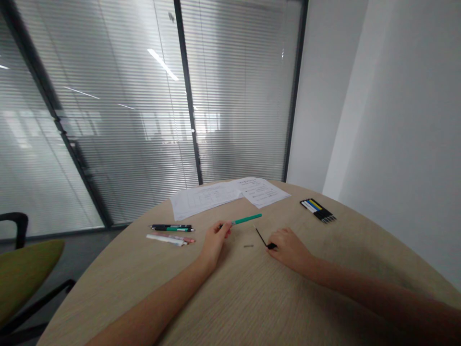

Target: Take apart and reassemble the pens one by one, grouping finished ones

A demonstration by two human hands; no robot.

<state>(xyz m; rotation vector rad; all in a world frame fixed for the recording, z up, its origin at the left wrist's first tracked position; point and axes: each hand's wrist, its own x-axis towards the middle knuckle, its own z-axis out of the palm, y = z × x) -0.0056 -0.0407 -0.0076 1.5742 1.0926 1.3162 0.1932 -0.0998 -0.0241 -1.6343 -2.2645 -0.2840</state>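
Note:
My left hand (217, 239) is closed on the near end of a green pen barrel (248, 219), which points right above the table. Just across from it, my right hand (286, 246) is closed at the fingertips on a thin black pen refill (260, 236), its slim end slanting up and left. A small black piece (272, 246) shows at those fingertips; whether it belongs to the refill I cannot tell. On the table between both hands lies a small grey spring-like piece (248, 246).
Several pens (172, 228) lie to the left. Printed papers (207, 198) spread along the far edge of the round wooden table (230, 307). At the right rests a black pack with coloured strips (318, 210). A green chair (29, 269) stands left; blinds and a white wall stand behind.

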